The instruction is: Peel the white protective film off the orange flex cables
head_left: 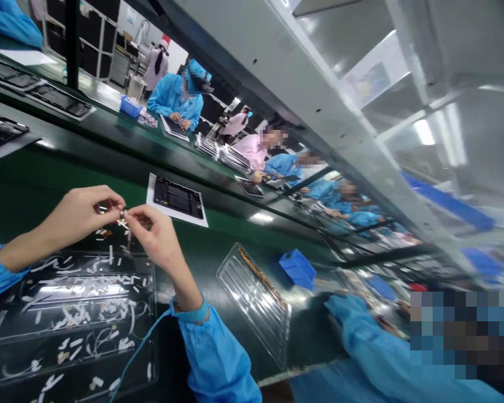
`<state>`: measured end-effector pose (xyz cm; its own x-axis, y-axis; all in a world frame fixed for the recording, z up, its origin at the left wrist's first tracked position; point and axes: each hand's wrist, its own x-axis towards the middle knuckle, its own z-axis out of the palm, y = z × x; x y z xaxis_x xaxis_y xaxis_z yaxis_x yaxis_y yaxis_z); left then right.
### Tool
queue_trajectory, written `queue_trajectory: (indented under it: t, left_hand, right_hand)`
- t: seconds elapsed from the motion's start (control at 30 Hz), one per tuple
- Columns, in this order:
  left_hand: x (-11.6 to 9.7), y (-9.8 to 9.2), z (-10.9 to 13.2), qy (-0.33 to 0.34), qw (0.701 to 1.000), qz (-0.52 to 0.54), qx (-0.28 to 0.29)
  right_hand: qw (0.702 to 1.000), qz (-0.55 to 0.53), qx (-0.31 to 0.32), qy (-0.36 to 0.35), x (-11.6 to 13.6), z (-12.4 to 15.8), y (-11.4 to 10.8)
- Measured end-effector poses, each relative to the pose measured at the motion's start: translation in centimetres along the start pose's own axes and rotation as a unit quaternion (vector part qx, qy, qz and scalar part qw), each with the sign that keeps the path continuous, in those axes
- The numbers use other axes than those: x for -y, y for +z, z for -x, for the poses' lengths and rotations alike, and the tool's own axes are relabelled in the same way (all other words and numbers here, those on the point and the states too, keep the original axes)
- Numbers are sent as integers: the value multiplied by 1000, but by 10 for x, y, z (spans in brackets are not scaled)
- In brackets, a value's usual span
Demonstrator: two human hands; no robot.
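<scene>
My left hand (90, 208) and my right hand (153, 232) meet at the fingertips over the green bench. Pinched between them is a tiny light-coloured piece (123, 214), too small to name. Just below the fingers lie small scattered white and orange-brown bits (105, 232). Nearer to me, a clear plastic tray (151, 280) is strewn with white strips and scraps. A blue wrist strap (193, 313) with a cord circles my right wrist. Behind my right hand, a black device housing (178, 198) rests on a white sheet.
A clear ribbed tray (252, 302) holding an orange-brown strip lies to the right, beside a blue bin (297, 268). A co-worker's blue sleeve (361, 330) is at the right. Across the bench, a conveyor line (121, 140) carries more housings, with several people seated behind it.
</scene>
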<state>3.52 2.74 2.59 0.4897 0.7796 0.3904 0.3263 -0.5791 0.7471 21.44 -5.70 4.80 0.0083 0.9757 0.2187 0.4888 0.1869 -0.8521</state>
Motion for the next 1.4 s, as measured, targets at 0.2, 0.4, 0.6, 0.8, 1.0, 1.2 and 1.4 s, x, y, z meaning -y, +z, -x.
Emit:
queue_trajectory:
  t: [0.2,0.4,0.6,0.8,1.0,1.2,1.4]
  left_hand:
    - [-9,4,-4,0,1000,10,16]
    - [-16,5,-7,-68,992,101,15]
    - [-19,5,-4,-51,991,119,37]
    - [-15,6,-4,-33,993,105,40]
    - [-13,8,-6,-75,991,111,24]
    - [-12,7,-8,-108,985,135,20]
    - [-16,7,-9,-104,983,137,57]
  right_hand:
    - [999,-21,-27,11,1,-7,-9]
    - [999,-24,-39,13,3,-9,-11]
    - [999,20,-27,0,4,-8,-11]
    - [997,67,-27,-37,-1,-9,-12]
    - [995,82,-25,-49,1,-9,-13]
    - [996,79,-21,-43,1,-7,-12]
    - [998,42,-28,-37,0,-8,-11]
